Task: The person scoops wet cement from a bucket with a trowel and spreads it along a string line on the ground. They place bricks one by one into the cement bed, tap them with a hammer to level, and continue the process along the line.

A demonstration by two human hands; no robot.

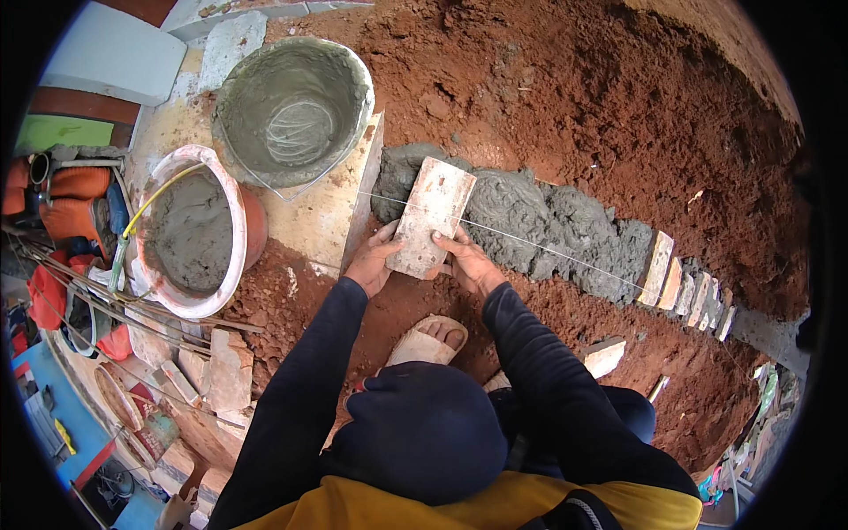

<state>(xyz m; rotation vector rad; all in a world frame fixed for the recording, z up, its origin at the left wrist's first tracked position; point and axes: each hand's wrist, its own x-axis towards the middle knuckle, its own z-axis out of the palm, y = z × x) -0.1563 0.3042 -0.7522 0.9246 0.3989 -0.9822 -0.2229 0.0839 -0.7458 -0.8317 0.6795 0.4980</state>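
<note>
Between my hands is a pale, dusty brick (433, 216), its far end over a bed of wet grey mortar (548, 221). My left hand (373, 259) grips the brick's near left edge. On its near right side, my right hand (470, 261) holds it with the thumb on top. A thin white string (548, 248) runs across the brick and along the mortar strip. Whether the brick's underside touches the mortar is hidden. Farther right, several bricks (655, 268) stand in a row at the end of the mortar.
A mortar-coated bucket (231, 97) with a wire handle stands on a ledge at upper left. Nearer is a second mortar bucket (253, 231). Loose broken bricks (231, 367) and thin rods lie at left. Red soil (548, 97) slopes up behind the strip. One sandalled foot (430, 340) is below the brick.
</note>
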